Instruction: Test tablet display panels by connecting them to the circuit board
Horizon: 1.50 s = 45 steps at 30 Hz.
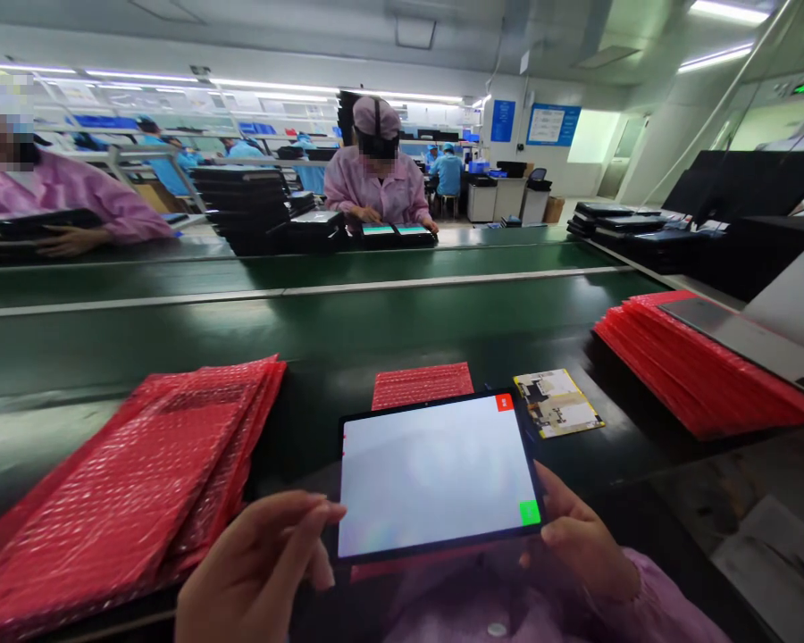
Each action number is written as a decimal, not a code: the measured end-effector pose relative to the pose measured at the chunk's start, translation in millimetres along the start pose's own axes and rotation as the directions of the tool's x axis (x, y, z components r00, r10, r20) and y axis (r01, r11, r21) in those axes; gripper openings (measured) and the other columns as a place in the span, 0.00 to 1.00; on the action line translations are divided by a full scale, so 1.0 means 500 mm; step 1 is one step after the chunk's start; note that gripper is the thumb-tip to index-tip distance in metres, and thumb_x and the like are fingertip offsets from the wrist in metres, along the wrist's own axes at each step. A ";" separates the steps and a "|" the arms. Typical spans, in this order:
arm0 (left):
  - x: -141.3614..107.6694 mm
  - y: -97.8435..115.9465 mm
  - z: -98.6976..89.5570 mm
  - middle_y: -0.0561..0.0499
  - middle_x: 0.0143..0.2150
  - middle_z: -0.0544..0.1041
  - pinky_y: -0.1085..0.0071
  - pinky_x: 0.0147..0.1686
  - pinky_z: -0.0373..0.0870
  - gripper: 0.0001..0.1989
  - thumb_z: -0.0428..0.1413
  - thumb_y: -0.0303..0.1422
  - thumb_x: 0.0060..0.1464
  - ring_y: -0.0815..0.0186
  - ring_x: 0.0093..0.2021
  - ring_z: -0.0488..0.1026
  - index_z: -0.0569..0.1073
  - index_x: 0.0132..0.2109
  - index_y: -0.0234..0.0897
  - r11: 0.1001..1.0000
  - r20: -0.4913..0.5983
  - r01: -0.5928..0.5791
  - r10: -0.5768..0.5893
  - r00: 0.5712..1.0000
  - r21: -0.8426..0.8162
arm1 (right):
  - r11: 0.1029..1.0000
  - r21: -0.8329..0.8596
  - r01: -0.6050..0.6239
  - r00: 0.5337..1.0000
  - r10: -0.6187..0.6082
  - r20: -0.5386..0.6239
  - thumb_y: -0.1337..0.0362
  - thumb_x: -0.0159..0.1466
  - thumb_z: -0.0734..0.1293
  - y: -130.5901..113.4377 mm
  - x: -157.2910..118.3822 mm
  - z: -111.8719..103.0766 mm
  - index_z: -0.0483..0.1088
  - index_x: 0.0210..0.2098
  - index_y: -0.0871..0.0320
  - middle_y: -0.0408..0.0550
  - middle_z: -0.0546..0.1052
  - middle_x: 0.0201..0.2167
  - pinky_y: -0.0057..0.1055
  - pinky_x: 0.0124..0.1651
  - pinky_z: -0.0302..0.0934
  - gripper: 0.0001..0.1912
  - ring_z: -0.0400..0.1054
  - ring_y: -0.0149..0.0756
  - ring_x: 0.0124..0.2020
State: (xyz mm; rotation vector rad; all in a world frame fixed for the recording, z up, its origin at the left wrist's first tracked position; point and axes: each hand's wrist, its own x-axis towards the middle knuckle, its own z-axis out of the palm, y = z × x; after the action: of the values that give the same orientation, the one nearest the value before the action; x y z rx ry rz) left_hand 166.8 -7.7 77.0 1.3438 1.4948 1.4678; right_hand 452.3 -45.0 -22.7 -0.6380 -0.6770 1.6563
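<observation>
A tablet [435, 478] with a lit white screen is tilted up in front of me. It shows a red square at its top right corner and a green square at its bottom right. My right hand [580, 531] grips its lower right edge, thumb at the front and fingers behind. At the lower left edge, my left hand [261, 563] has thumb and forefinger pinched together, their tips against or just in front of the frame. Whatever sits between those fingertips, if anything, is hidden. Red bubble wrap [422, 382] shows behind the tablet.
Red bubble-wrap pouches [140, 464] lie at left; another red stack [676, 366] at right carries a flat grey panel. A yellow-edged board [559, 404] lies behind the tablet. Across the green bench [348, 313], a co-worker [379, 179] handles lit screens beside stacked dark devices [245, 210].
</observation>
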 end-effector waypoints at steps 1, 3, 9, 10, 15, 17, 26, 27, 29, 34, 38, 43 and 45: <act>0.008 0.005 0.008 0.56 0.26 0.79 0.77 0.18 0.68 0.15 0.64 0.45 0.47 0.73 0.15 0.65 0.74 0.36 0.41 1.000 0.002 -0.006 0.006 1.000 -0.001 | 1.000 0.005 -0.001 1.000 0.001 0.008 0.71 0.49 0.70 0.001 0.000 0.001 0.72 0.53 0.36 0.43 0.82 0.37 0.30 0.29 0.69 0.34 0.75 0.37 0.28; 0.023 0.002 0.017 0.54 0.27 0.80 0.79 0.12 0.60 0.16 0.64 0.45 0.46 0.75 0.13 0.61 0.74 0.37 0.39 1.000 0.017 0.005 -0.005 1.000 0.002 | 1.000 0.014 -0.011 0.999 0.010 0.030 0.70 0.49 0.70 0.005 -0.001 0.003 0.71 0.54 0.36 0.43 0.81 0.38 0.30 0.29 0.69 0.35 0.74 0.36 0.26; 0.045 -0.026 0.020 0.52 0.28 0.80 0.81 0.09 0.53 0.21 0.64 0.48 0.44 0.77 0.11 0.57 0.74 0.38 0.37 0.998 0.033 0.060 -0.060 0.998 -0.003 | 0.996 0.081 -0.038 0.999 0.036 0.025 0.71 0.47 0.70 0.011 -0.004 0.004 0.71 0.54 0.37 0.43 0.81 0.41 0.28 0.29 0.68 0.36 0.74 0.34 0.27; 0.046 -0.028 0.020 0.52 0.28 0.80 0.81 0.09 0.53 0.21 0.64 0.48 0.44 0.77 0.11 0.57 0.74 0.38 0.37 0.998 0.032 0.061 -0.061 0.998 0.004 | 0.996 0.085 -0.037 0.999 0.036 0.019 0.71 0.47 0.70 0.012 -0.004 0.005 0.71 0.54 0.38 0.43 0.81 0.41 0.28 0.28 0.67 0.36 0.74 0.34 0.27; 0.060 -0.031 0.026 0.50 0.28 0.80 0.80 0.10 0.55 0.22 0.64 0.49 0.43 0.77 0.11 0.58 0.75 0.37 0.35 0.996 0.058 0.077 -0.079 0.995 0.047 | 0.993 0.107 -0.038 0.999 0.035 0.028 0.70 0.48 0.72 0.018 -0.003 0.006 0.71 0.53 0.35 0.42 0.81 0.39 0.27 0.29 0.68 0.35 0.74 0.35 0.28; 0.065 -0.036 0.026 0.49 0.29 0.80 0.80 0.10 0.54 0.23 0.64 0.50 0.42 0.77 0.11 0.57 0.75 0.37 0.35 0.994 0.072 0.103 -0.105 0.992 0.038 | 0.992 0.123 -0.039 0.998 0.034 0.044 0.70 0.48 0.72 0.019 -0.002 0.008 0.71 0.53 0.35 0.42 0.81 0.38 0.26 0.29 0.68 0.35 0.74 0.34 0.27; 0.065 -0.059 0.024 0.48 0.29 0.80 0.80 0.10 0.53 0.24 0.64 0.50 0.40 0.78 0.11 0.56 0.74 0.37 0.34 0.988 0.078 0.151 -0.152 0.985 0.024 | 0.994 0.101 -0.031 0.998 0.026 0.052 0.71 0.48 0.71 0.017 0.000 0.005 0.72 0.52 0.35 0.42 0.81 0.39 0.27 0.29 0.70 0.35 0.75 0.34 0.26; 0.065 -0.059 0.025 0.49 0.29 0.80 0.80 0.10 0.53 0.24 0.64 0.50 0.40 0.77 0.11 0.56 0.74 0.36 0.34 0.988 0.075 0.150 -0.152 0.986 0.025 | 0.994 0.105 -0.037 0.998 0.031 0.054 0.71 0.48 0.71 0.018 0.000 0.003 0.72 0.52 0.35 0.43 0.81 0.39 0.27 0.29 0.70 0.35 0.75 0.34 0.26; 0.066 -0.060 0.027 0.49 0.28 0.80 0.79 0.10 0.53 0.24 0.64 0.50 0.40 0.77 0.11 0.57 0.74 0.36 0.34 0.988 0.073 0.153 -0.154 0.985 0.027 | 0.994 0.103 -0.044 0.998 0.039 0.056 0.72 0.48 0.71 0.020 0.002 -0.001 0.72 0.52 0.34 0.43 0.81 0.39 0.27 0.28 0.71 0.35 0.75 0.35 0.26; 0.065 -0.065 0.028 0.49 0.29 0.80 0.79 0.10 0.53 0.24 0.64 0.50 0.39 0.77 0.11 0.57 0.74 0.36 0.35 0.986 0.067 0.167 -0.169 0.983 0.026 | 0.991 0.126 -0.046 0.997 0.039 0.060 0.72 0.49 0.72 0.024 0.003 -0.008 0.72 0.52 0.35 0.45 0.81 0.40 0.27 0.28 0.71 0.35 0.75 0.35 0.26; 0.064 -0.068 0.027 0.49 0.29 0.80 0.79 0.10 0.52 0.25 0.64 0.51 0.39 0.76 0.12 0.57 0.74 0.36 0.35 0.985 0.070 0.168 -0.171 0.983 0.050 | 0.993 0.118 -0.028 0.997 0.019 0.072 0.72 0.50 0.72 0.026 0.003 -0.011 0.70 0.55 0.36 0.46 0.81 0.41 0.28 0.29 0.72 0.36 0.76 0.35 0.27; 0.065 -0.070 0.025 0.49 0.29 0.80 0.79 0.09 0.52 0.26 0.64 0.52 0.39 0.76 0.11 0.56 0.74 0.37 0.35 0.983 0.073 0.178 -0.180 0.981 0.038 | 0.994 0.112 -0.022 0.996 0.012 0.085 0.73 0.50 0.71 0.023 0.000 -0.010 0.70 0.55 0.37 0.45 0.81 0.41 0.27 0.30 0.72 0.36 0.75 0.34 0.28; 0.067 -0.072 0.025 0.49 0.29 0.80 0.79 0.09 0.52 0.26 0.64 0.52 0.38 0.76 0.11 0.56 0.74 0.37 0.34 0.983 0.072 0.181 -0.183 0.980 0.036 | 0.994 0.111 -0.024 0.996 0.014 0.093 0.72 0.50 0.71 0.022 -0.002 -0.008 0.70 0.55 0.37 0.45 0.81 0.41 0.27 0.30 0.72 0.35 0.75 0.33 0.28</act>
State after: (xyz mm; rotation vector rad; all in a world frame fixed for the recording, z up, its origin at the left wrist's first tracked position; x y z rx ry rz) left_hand 161.6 32.8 47.2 1.2303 1.5521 1.2716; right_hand 448.1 -47.3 -33.1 -0.4912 -0.6409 1.7371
